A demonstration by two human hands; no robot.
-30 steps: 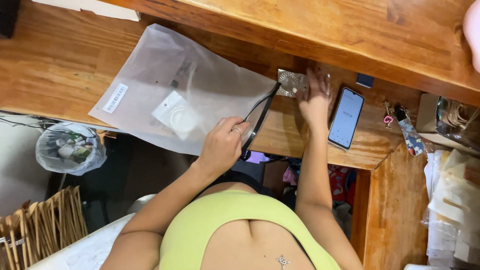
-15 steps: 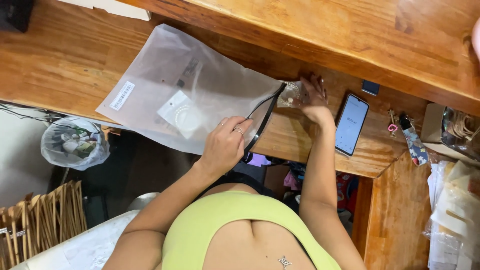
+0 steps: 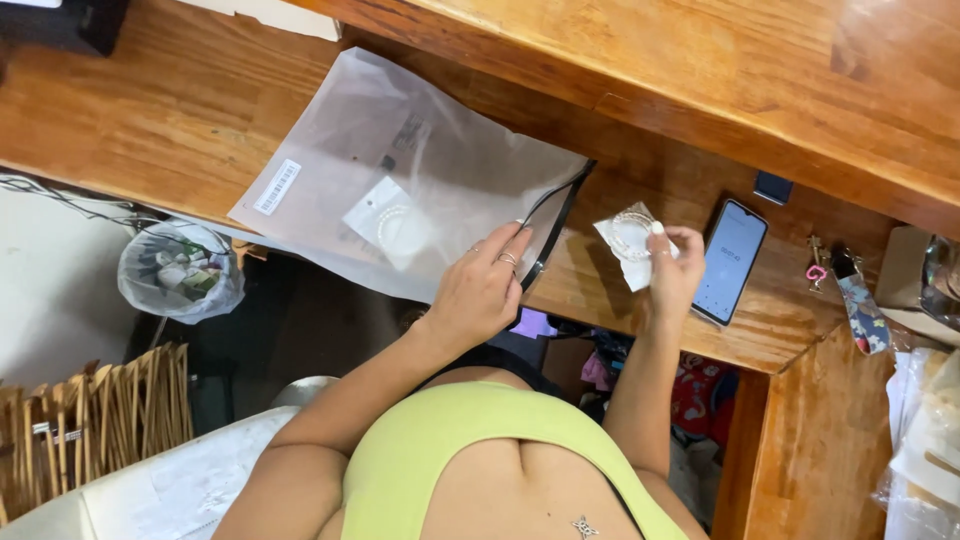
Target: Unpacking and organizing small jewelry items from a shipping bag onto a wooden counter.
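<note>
Frosted plastic bag (image 3: 400, 170) lay under the left hand (image 3: 480, 290), fingers spread at its opening, while the right hand (image 3: 672, 268) pinched a small packet (image 3: 628, 240).

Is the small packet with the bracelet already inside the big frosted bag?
No, the right hand holds the small packet above the desk, outside the big frosted bag.

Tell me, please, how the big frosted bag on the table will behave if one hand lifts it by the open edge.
The frosted bag looks like thin film lying flat, so it would probably sag. It holds one small packet, so likely light. The packet may slide inside.
</note>
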